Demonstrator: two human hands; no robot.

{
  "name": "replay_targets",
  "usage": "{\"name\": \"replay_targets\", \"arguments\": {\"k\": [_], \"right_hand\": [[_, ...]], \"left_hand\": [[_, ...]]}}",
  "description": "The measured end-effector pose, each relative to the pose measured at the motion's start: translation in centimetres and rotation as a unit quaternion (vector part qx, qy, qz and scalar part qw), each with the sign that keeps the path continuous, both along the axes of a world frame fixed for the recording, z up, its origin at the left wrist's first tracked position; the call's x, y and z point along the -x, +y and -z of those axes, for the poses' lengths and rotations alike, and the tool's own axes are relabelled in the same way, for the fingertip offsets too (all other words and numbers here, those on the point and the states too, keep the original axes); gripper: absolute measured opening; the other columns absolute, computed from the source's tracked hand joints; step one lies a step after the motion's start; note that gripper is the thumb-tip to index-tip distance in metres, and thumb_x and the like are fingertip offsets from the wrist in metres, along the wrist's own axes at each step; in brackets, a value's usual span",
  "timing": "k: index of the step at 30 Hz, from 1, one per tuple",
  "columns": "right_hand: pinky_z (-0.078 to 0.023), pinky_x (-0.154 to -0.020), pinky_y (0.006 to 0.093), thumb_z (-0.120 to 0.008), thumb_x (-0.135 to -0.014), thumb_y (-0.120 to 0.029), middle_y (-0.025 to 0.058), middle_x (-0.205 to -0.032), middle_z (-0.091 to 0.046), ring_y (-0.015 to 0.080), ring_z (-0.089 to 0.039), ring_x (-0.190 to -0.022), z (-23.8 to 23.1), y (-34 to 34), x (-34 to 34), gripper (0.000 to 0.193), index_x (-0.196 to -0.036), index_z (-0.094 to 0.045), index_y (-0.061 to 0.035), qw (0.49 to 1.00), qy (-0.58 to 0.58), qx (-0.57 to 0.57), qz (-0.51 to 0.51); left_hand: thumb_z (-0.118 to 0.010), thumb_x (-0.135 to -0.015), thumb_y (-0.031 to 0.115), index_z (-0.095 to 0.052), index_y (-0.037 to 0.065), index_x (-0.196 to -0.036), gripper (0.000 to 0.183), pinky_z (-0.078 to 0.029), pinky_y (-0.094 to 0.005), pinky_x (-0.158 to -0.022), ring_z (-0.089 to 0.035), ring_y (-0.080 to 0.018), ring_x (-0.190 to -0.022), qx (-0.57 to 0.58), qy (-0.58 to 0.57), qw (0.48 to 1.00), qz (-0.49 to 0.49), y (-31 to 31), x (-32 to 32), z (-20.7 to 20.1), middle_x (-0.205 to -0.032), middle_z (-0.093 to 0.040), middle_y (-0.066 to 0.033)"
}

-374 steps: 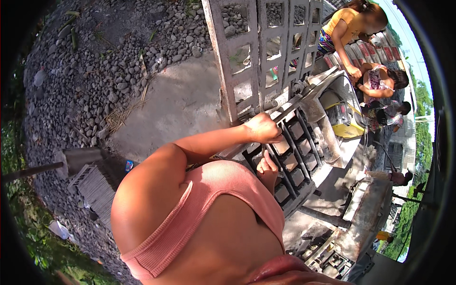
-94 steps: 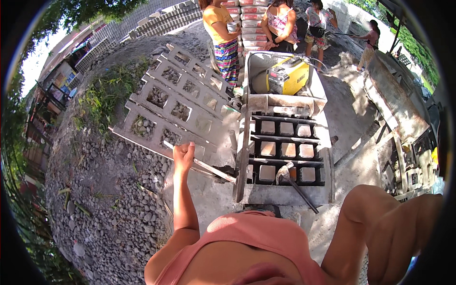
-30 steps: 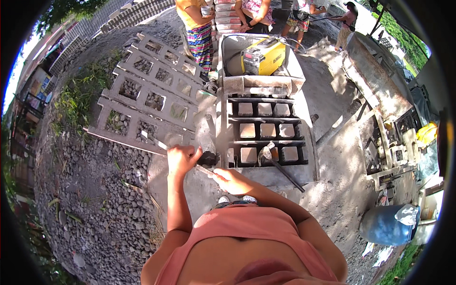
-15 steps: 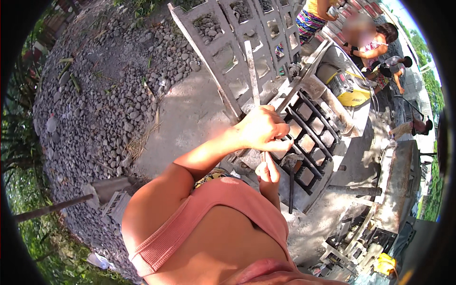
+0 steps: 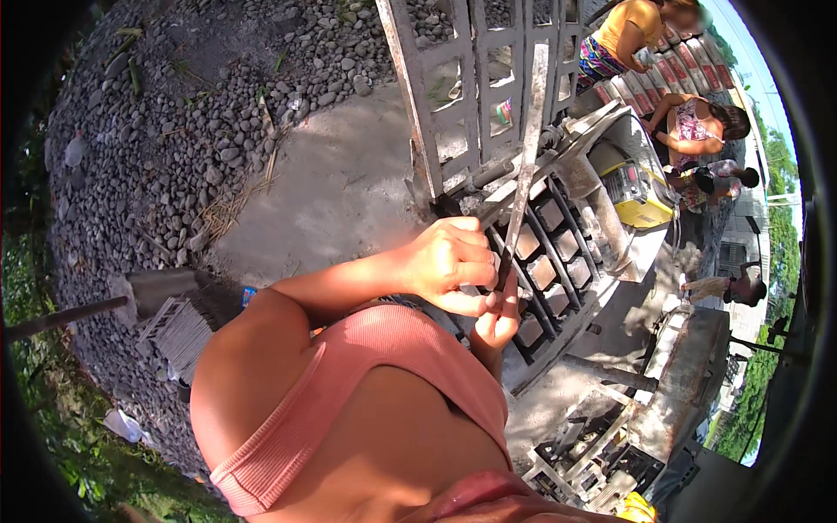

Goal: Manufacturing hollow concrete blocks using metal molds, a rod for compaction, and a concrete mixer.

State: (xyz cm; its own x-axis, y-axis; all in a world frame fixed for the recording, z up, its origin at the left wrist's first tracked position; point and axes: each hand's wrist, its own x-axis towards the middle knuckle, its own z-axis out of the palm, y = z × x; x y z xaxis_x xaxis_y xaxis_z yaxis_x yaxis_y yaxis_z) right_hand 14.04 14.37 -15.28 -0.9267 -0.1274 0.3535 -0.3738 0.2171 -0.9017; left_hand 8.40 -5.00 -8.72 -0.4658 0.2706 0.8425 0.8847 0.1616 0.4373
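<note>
A long, flat, grey-stained bar (image 5: 528, 148) slants up and away from my hands over a metal block mould (image 5: 545, 253). The mould shows dark parallel rods with squarish brownish cells between them. My left hand (image 5: 449, 264) is closed, its curled fingers and thumb at the bar's near end. Just below it, my right hand (image 5: 495, 328) grips the same end, one finger stretched along the bar. Part of the right hand is hidden behind my left hand and chest. The bar's far tip reaches a grey metal frame with square openings (image 5: 479, 87).
Grey stones (image 5: 200, 113) cover the ground at left, beside a shovel (image 5: 161, 292). A yellow-and-grey machine (image 5: 632, 193) sits beyond the mould. Several people are at upper right, one in a yellow top (image 5: 629, 37), near stacked bags (image 5: 671, 78). A rusty metal trough (image 5: 693, 370) lies at right.
The bar has swung to the right and now crosses over the mould. Its near end shows beside my left fingers instead of passing beneath them. The whole view has shifted.
</note>
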Motion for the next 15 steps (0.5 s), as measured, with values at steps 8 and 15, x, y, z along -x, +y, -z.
{"name": "replay_targets", "arguments": {"k": [8,15], "right_hand": [[-0.044,-0.067,0.0249,-0.047,-0.092,-0.016,0.0075,-0.09,-0.059,0.0122,-0.055,-0.076,-0.1,-2.3,1.2,0.052,-0.136,-0.031,0.0077,0.993,0.023,-0.102,-0.061],[-0.039,-0.057,0.0203,-0.047,-0.092,-0.016,-0.0008,-0.074,-0.054,0.0059,-0.047,-0.063,-3.2,2.1,1.3,0.053,-0.137,-0.03,0.0057,0.981,-0.145,-0.074,-0.102]], "left_hand": [[-0.065,-0.069,0.023,-0.054,0.011,-0.063,0.018,-0.033,-0.0314,-0.052,-0.048,-0.0201,-0.051,-0.004,-0.019,1.0,-0.011,-0.7,0.0,0.5,-0.057,-0.049,-0.001],[-0.064,-0.067,0.022,-0.055,0.011,-0.064,0.015,-0.034,-0.0321,-0.051,-0.046,-0.0202,-0.05,0.016,-0.022,1.0,0.005,0.2,-0.6,1.2,-0.055,-0.044,-0.0013]]}}
